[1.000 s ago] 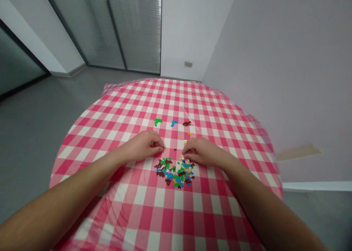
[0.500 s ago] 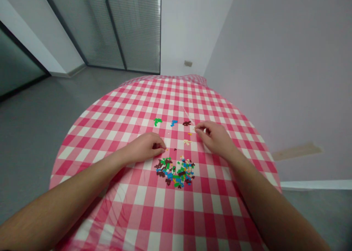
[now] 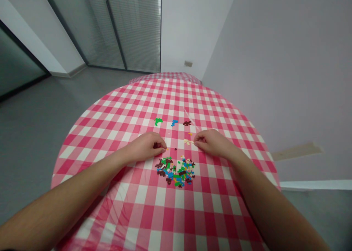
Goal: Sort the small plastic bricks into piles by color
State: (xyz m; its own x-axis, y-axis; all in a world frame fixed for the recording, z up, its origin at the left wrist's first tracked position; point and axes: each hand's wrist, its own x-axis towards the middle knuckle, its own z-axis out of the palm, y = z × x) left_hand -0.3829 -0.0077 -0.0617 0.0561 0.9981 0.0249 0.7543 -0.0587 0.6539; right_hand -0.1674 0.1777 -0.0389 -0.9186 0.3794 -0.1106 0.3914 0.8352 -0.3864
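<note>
A heap of tiny mixed-colour pieces (image 3: 176, 172) lies on a round table with a red-and-white checked cloth (image 3: 154, 207). My left hand (image 3: 147, 145) rests curled on the cloth just up and left of the heap, fingertips pinched together near a small orange bit. My right hand (image 3: 213, 142) lies to the upper right of the heap, fingers closed, its tips beside a few cream pieces (image 3: 187, 142). What either hand holds is too small to see. Farther back sit small sorted groups: green (image 3: 157, 121), blue (image 3: 174, 123) and brown (image 3: 187, 123).
The table stands near a pale wall (image 3: 288, 78) on the right. Grey floor (image 3: 35, 108) spreads to the left, with glass doors and blinds (image 3: 129, 27) at the back. A thin crease in the cloth (image 3: 189, 117) runs past the brown group.
My right hand moved from the heap's top edge out toward the brown group, then drew back beside the cream pieces. My left hand stayed put.
</note>
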